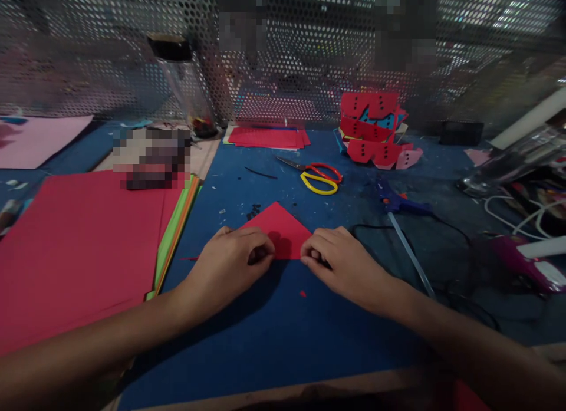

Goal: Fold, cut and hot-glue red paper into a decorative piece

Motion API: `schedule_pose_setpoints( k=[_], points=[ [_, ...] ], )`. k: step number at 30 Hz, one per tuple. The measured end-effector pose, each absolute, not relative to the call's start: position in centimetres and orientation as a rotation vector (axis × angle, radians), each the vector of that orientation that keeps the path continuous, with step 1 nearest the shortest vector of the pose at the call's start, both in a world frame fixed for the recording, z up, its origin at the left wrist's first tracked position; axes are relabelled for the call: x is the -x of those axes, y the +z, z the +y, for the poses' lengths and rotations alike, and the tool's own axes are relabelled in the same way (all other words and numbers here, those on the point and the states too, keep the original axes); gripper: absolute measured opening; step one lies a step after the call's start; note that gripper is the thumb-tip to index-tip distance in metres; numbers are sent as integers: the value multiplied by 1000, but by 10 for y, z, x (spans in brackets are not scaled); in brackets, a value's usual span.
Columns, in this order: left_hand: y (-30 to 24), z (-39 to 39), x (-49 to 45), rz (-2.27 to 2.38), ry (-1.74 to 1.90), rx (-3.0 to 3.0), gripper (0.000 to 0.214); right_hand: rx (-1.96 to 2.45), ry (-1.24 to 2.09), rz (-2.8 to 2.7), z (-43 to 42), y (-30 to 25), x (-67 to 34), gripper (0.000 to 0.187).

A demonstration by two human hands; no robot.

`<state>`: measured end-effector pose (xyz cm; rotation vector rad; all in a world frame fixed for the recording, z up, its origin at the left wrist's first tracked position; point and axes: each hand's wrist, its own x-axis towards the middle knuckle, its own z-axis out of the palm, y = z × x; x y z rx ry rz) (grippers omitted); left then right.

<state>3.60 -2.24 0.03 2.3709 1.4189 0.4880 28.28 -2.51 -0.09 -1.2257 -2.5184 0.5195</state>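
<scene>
A dark blue surface (265,328) carries a folded red paper triangle (283,228) near its middle. To the left lies a stack of large paper sheets (79,246), red on top with green and orange edges. Behind the triangle lie red-and-yellow-handled scissors (316,176), a flat pile of red sheets (267,138) and a heap of cut red paper pieces (375,134). A blue glue gun (395,201) lies to the right.

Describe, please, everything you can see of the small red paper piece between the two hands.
The red paper piece looks like thin card, a triangle with its tip pointing away. It lies flat on the blue table top. The left hand and right hand cover its near corners, fingers curled on its lower edge; whether they pinch it is unclear.
</scene>
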Motion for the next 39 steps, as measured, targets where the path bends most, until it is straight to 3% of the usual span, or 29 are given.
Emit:
schedule_pose_setpoints(
  k=[39],
  points=[
    [1,-32,14,1554,451,-2242,15,1242,598,-2510,-24,0,-283,11]
  ],
)
